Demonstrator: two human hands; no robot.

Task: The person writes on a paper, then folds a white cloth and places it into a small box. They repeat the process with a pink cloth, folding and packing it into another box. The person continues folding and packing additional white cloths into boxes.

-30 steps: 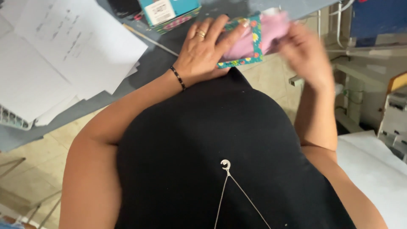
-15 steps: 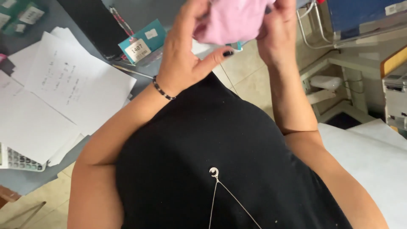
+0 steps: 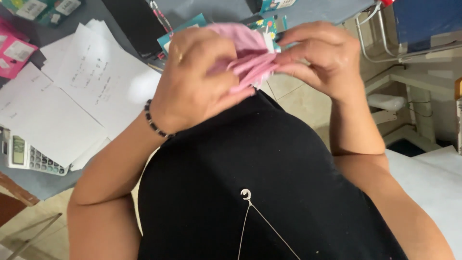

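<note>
A small pink cloth item (image 3: 248, 60) is bunched up between both my hands, held above my chest in front of the grey desk. My left hand (image 3: 199, 82), with a ring and a dark bead bracelet, wraps around its left side. Fingertips of my right hand (image 3: 320, 58) pinch its right edge. A teal floral card or packet (image 3: 272, 26) shows just behind the cloth, and I cannot tell whether either hand holds it.
White written papers (image 3: 91, 91) lie on the grey desk (image 3: 43, 185) at left, with a calculator (image 3: 33, 156) near its edge. Pink and green packets (image 3: 17, 55) sit at top left. A white metal frame (image 3: 399, 77) stands at right. A white surface (image 3: 433, 183) is lower right.
My hands came lower in the view and the pink cloth is now more bunched between them. The camera shifted, bringing the calculator and more desk into sight.
</note>
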